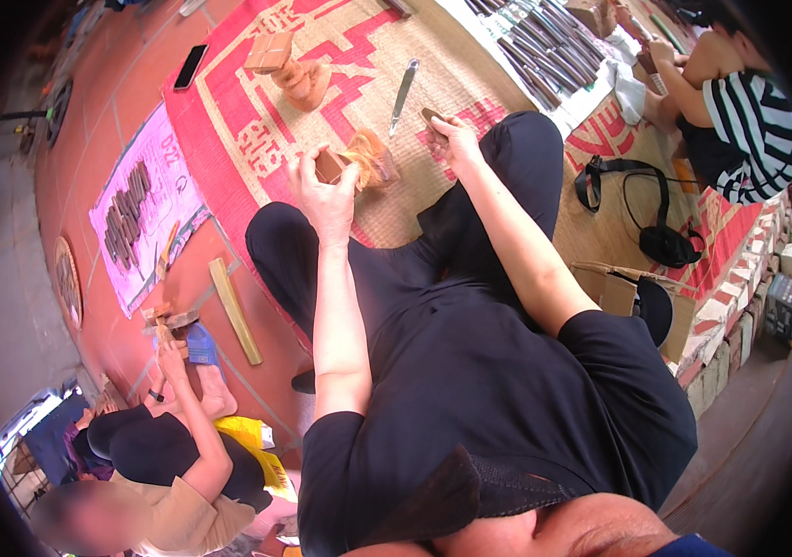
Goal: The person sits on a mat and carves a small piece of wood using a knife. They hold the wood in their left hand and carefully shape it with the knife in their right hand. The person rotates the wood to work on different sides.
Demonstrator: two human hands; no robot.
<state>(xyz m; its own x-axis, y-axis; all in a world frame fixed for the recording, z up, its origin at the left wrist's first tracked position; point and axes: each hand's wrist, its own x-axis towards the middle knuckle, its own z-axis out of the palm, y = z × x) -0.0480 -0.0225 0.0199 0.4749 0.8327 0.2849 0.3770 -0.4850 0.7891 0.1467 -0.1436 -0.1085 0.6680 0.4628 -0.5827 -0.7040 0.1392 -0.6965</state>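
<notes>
Both hands busy: left hand [321, 190] grips wood block [329, 167], right hand [456, 137] pinches small piece [433, 118] — keep block steady w/ firm grip.

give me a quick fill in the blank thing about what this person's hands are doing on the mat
1. The left hand holds a small brown block of ____.
2. The right hand grips a small dark piece above the person's ____ knee.
3. A long metal blade lies on the woven ____, touched by neither hand.
4. A person in a ____ shirt sits at the upper right.

Missing words: wood; right; mat; striped
</notes>
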